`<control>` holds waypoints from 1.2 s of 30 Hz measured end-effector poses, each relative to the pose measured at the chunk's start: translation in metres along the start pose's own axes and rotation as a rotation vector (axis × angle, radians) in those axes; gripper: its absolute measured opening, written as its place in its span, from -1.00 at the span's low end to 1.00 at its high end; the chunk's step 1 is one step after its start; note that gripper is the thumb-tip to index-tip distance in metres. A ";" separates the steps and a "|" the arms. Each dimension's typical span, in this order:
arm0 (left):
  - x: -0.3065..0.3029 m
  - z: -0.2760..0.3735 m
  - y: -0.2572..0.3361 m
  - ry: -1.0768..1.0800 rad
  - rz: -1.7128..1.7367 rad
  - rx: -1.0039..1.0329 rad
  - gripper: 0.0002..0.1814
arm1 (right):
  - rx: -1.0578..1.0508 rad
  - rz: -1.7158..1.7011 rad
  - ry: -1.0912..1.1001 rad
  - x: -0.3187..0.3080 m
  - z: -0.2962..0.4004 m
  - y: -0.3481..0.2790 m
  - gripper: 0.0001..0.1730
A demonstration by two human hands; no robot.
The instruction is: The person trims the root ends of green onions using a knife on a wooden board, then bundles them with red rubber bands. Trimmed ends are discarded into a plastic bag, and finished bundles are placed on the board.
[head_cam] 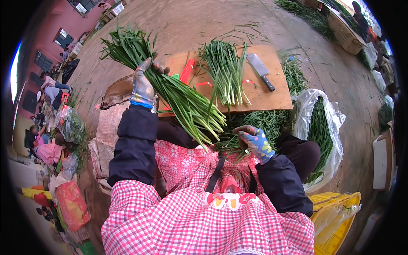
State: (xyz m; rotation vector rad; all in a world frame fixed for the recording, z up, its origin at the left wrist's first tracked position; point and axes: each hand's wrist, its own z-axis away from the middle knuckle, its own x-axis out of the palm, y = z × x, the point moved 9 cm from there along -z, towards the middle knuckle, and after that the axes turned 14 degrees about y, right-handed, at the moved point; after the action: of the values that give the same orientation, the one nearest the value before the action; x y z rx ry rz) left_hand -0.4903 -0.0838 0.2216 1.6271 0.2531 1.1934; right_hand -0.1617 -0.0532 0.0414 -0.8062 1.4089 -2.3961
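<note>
My left hand (144, 83), in a floral work glove, grips a large bunch of long green garlic chives (178, 98). The pale stem ends of the bunch point down to the right, over my lap. My right hand (255, 142), in a blue floral glove, is half curled near my right knee, beside loose greens; whether it pinches a stalk I cannot tell. A second bunch of chives (224, 70) lies on a wooden board (271, 98), a red tie strip (204, 84) beside it. To its right lies a cleaver (259, 70) with a black handle. Red plastic strips (187, 71) lie left of that bunch.
A clear plastic bag of greens (318, 137) stands right of my knee, above a yellow plastic crate (334, 220). Cut leaves (264, 122) are heaped under the board. Woven sacks (110, 127) lie at my left. Other people (51, 95) work along the left wall.
</note>
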 end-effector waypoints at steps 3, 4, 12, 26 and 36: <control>-0.008 0.005 0.002 0.042 0.018 0.015 -0.65 | -0.123 0.169 -0.016 0.034 0.016 -0.026 -0.77; -0.007 0.005 -0.001 0.035 0.039 -0.006 -0.66 | -0.252 0.215 -0.023 0.040 0.009 -0.026 -0.73; -0.018 0.020 -0.007 0.119 0.055 -0.049 -0.83 | -0.793 0.902 0.293 0.084 0.020 -0.074 -0.58; -0.093 0.031 -0.038 0.264 0.302 -0.141 -0.84 | -0.227 -0.032 -0.070 0.059 0.006 -0.023 -0.83; -0.125 0.012 -0.026 0.171 0.510 -0.132 -0.75 | -0.134 -0.533 -0.137 -0.006 0.028 -0.031 -0.76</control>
State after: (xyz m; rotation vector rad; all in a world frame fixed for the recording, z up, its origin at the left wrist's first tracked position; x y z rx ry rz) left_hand -0.5307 -0.1641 0.1299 1.5191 -0.1446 1.7000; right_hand -0.1387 -0.0554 0.0771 -1.5139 1.4511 -2.5580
